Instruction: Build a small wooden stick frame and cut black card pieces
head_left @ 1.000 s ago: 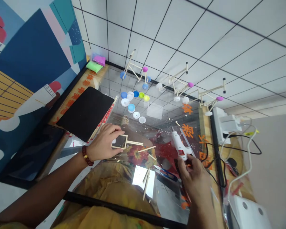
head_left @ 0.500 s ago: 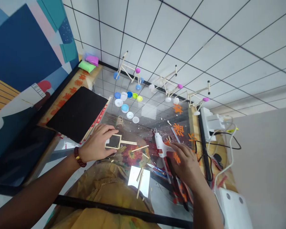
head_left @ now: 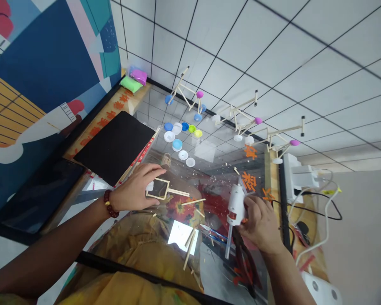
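Observation:
My left hand curls around a small rectangular frame of thin wooden sticks, thumb on the near side and fingers on the far side. Two parallel sticks stretch from the frame to the right. Something white shows between the frame and my palm, partly hidden. In my right hand is a white hot glue gun, its fingers wrapped round the handle. A glue stick protrudes from the gun's back end. Loose sticks lie between my hands.
Bottle caps in several colours lie mid-table. Behind them stand three stick models with pink balls. A black board lies at left, clay packs behind it. At right are a power strip and cables.
My right hand has closed on the glue gun's handle and lifted it, turning it. My left hand stays at the stick frame. The whole view has shifted slightly.

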The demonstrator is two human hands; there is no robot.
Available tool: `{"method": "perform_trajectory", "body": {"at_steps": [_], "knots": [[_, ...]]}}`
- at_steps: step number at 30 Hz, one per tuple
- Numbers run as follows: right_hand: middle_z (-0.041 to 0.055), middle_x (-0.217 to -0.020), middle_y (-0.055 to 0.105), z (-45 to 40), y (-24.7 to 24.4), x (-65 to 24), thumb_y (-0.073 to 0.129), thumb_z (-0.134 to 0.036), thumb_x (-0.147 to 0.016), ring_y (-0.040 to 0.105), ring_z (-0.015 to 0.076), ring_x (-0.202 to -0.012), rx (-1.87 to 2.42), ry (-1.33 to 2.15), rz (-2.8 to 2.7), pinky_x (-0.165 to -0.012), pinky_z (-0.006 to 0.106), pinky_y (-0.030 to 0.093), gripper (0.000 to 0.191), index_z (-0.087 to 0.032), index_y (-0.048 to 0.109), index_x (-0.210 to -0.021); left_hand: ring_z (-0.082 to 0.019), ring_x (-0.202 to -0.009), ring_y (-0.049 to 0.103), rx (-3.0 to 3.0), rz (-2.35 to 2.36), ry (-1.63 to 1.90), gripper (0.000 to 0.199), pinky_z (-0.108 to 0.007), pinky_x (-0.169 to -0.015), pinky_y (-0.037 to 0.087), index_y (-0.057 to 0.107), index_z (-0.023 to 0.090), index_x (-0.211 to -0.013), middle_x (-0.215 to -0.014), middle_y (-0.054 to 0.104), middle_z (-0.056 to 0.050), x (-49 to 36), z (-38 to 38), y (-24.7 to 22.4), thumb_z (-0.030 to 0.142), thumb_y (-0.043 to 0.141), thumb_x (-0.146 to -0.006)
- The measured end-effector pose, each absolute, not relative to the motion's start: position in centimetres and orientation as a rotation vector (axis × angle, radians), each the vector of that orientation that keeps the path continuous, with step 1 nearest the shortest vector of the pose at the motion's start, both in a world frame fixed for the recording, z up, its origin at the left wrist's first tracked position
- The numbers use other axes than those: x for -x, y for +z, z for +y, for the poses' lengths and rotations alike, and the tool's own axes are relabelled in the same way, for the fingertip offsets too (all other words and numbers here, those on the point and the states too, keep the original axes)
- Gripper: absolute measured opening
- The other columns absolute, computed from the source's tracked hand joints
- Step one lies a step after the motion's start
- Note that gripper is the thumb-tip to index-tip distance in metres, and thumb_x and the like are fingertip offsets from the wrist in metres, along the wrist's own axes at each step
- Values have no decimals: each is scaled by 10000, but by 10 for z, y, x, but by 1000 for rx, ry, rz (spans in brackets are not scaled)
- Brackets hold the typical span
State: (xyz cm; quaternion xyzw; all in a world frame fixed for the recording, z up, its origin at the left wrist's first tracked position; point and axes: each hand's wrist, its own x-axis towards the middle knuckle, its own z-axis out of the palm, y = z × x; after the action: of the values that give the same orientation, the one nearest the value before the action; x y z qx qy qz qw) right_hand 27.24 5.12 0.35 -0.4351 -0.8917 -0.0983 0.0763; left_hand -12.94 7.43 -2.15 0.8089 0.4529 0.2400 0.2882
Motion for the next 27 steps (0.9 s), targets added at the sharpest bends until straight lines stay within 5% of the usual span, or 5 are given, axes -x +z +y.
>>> {"method": "perform_trajectory", "body": {"at_steps": [3, 7, 14, 27], "knots": [[129, -958, 615, 52, 11, -267, 539, -201, -805, 586, 279, -817, 1342, -270, -2592, -690, 401, 460, 353, -152, 538, -1154, -284, -1269, 461, -2144, 1200, 660, 713, -442, -1100, 388, 466, 199, -1335, -1354, 470, -124, 129, 75, -22, 286, 764, -693], [133, -1124, 620, 50, 27, -248, 557, -286, -867, 621, 279, -944, 1533, 179, -2380, -784, 404, 504, 372, -187, 558, -1225, -283, -1257, 464, -2144, 1202, 669, 693, -446, -1092, 389, 481, 189, -1315, -1336, 483, -126, 129, 76, -21, 272, 768, -690], [21, -702, 628, 44, 42, -197, 576, -446, -899, 576, 164, -615, 1567, 1062, -2117, -559, 266, 449, 288, -194, 627, -768, -280, -1192, 492, -2162, 1189, 680, 572, -454, -1061, 402, 567, 166, -1201, -1269, 526, -124, 128, 78, -20, 260, 784, -680], [24, -698, 590, 62, 20, -156, 520, -528, -917, 547, 173, -639, 1358, 1129, -2337, -554, 279, 407, 370, -204, 601, -758, -277, -1151, 498, -2170, 1179, 683, 501, -451, -1052, 389, 605, 146, -1131, -1239, 536, -120, 127, 79, -23, 253, 778, -673]]}}
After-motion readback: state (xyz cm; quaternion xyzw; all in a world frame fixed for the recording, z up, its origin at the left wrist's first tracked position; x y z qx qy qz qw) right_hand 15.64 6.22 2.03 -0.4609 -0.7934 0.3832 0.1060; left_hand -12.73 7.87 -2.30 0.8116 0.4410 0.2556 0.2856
